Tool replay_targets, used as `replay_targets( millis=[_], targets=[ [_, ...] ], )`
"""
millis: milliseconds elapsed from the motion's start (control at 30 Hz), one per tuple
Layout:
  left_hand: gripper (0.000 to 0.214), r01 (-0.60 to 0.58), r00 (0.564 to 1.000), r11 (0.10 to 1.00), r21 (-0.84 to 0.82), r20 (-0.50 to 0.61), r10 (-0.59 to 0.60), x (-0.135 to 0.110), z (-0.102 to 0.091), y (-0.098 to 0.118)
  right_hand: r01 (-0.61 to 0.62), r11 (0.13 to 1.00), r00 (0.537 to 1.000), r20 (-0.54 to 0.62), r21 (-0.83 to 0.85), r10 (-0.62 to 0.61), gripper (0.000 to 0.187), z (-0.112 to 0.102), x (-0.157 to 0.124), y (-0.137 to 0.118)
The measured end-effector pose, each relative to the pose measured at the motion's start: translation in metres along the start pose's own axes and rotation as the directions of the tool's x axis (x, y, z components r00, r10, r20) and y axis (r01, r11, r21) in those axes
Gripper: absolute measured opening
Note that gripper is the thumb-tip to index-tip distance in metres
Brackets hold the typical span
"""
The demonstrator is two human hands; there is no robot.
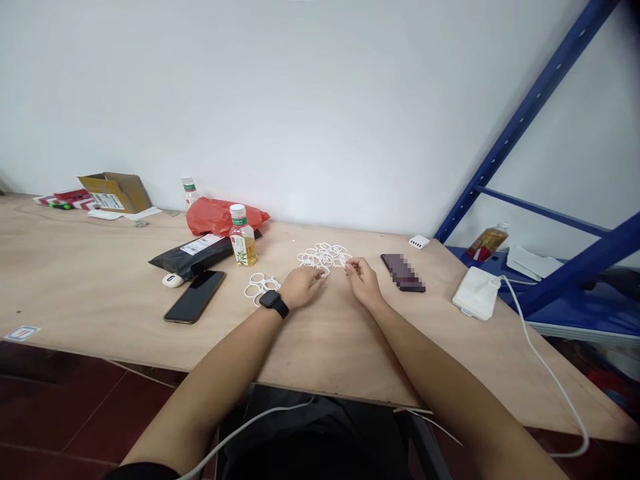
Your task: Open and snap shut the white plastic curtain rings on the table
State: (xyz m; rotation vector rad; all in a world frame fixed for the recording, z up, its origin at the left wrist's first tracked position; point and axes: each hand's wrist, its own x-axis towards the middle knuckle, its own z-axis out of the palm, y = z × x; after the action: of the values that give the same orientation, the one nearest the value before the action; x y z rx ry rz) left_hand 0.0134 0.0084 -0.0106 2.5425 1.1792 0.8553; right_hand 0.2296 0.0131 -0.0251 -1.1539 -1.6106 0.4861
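Note:
A loose pile of thin white plastic rings (323,251) lies on the wooden table in front of me. My left hand (301,287), with a black watch on its wrist, is at the near side of the pile. Its fingers are closed around the edge of a white ring (326,271), partly hidden by the fingertips. At the pile's right edge, my right hand (365,283) pinches another white ring between thumb and forefinger. A smaller group of joined or touching white rings (254,291) rests left of my left wrist, which partly covers it.
Left of the rings are a drink bottle (243,240), a black parcel (200,253), a red plastic bag (210,215), and a phone (195,298). On the right lie another phone (403,272), a white charger (419,241) and a white power bank (476,292) with a cable. Blue shelving (525,113) stands beyond.

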Motion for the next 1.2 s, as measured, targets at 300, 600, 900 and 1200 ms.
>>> replay_targets(
  millis=[300, 600, 900, 1200],
  targets=[
    [0.035, -0.03, 0.985, 0.928, -0.371, -0.169, -0.036, 0.002, 0.003, 0.005, 0.188, 0.98, 0.958, 0.206, 0.068, -0.198, 0.043, 0.014, -0.017, -0.026],
    [0.025, -0.01, 0.971, 0.924, -0.383, -0.224, -0.082, 0.001, 0.003, 0.011, 0.242, 0.97, 0.951, 0.202, -0.019, -0.233, 0.018, 0.009, -0.018, -0.031],
    [0.027, -0.057, 0.984, 0.971, -0.233, -0.179, 0.015, 0.0, -0.002, 0.012, 0.329, 0.936, 0.931, 0.21, -0.125, -0.3, 0.021, 0.01, -0.013, -0.032],
    [0.006, -0.021, 0.962, 0.98, -0.197, -0.272, -0.034, 0.002, -0.007, 0.005, 0.239, 0.927, 0.964, 0.187, -0.29, -0.19, 0.026, 0.018, -0.001, -0.013]
  ],
)
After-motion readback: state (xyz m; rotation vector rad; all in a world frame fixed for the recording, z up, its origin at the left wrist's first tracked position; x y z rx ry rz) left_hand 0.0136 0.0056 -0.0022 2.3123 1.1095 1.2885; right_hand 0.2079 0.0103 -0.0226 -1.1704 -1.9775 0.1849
